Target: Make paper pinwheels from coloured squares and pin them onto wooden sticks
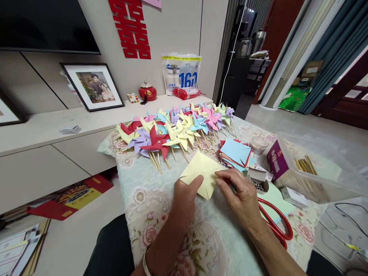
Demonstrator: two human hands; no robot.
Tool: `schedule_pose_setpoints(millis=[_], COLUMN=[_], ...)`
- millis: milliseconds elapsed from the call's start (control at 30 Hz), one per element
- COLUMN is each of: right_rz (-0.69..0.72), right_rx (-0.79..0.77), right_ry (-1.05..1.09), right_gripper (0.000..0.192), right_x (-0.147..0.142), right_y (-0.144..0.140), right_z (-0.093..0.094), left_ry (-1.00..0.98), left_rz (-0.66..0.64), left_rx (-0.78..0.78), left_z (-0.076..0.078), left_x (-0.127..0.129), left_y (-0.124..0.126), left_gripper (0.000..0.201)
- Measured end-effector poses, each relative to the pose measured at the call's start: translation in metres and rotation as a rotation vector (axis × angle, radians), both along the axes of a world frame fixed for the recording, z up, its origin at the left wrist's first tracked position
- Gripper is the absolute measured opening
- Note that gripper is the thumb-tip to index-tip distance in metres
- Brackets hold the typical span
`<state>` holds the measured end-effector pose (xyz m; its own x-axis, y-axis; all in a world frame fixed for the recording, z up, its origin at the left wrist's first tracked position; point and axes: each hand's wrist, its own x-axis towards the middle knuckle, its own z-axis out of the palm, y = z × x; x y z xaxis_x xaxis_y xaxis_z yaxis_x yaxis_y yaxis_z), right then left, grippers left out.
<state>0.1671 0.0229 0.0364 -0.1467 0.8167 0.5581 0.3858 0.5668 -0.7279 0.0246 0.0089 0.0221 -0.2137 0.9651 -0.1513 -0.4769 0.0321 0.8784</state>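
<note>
A pale yellow paper square (202,165), with slits cut in from its corners, is held above the table. My left hand (186,194) grips its lower left part, the thumb lying on top of the sheet. At the right corner of the paper, my right hand (238,192) pinches with thumb and forefinger; whether a small part is also between them is hidden. Beneath my right wrist lie red-handled scissors (285,224), partly covered. Just beyond that hand stands a small open box of metal fasteners (261,185).
Several finished paper pinwheels (158,141) on sticks cover the table's far side. A stack of coloured paper squares (236,152) sits behind my right hand, near a round clear container (259,144). To the right, a clear plastic bin (292,150) holds wooden sticks (306,164).
</note>
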Motion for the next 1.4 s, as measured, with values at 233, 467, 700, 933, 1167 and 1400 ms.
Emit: schedule_pose_setpoints(millis=[233, 467, 700, 933, 1167, 1400], right_rz=[0.291, 0.253, -0.009, -0.007, 0.141, 0.2], right_rx=[-0.685, -0.794, -0.728, -0.638, -0.746, -0.63], right_ry=[0.569, 0.755, 0.678, 0.417, 0.401, 0.366], right_gripper=[0.038, 0.068, 0.073, 0.066, 0.073, 0.076], right_x=[0.002, -0.004, 0.007, 0.012, 0.008, 0.004], right_y=[0.006, 0.006, 0.02, 0.018, 0.01, 0.008], right_z=[-0.004, 0.005, -0.018, -0.023, -0.005, -0.007], left_ry=[1.088, 1.499, 1.24, 0.479, 0.017, 0.022], left_rz=[0.235, 0.055, 0.005, 0.186, -0.256, -0.401], left_rx=[0.46, 0.526, 0.604, 0.154, -0.093, -0.081], left_z=[-0.01, -0.009, -0.007, -0.006, -0.001, -0.003], left_x=[-0.003, 0.005, -0.001, -0.014, -0.009, -0.012], left_y=[-0.003, -0.012, -0.011, 0.001, -0.003, -0.006], left_gripper=[0.031, 0.065, 0.061, 0.039, 0.049, 0.047])
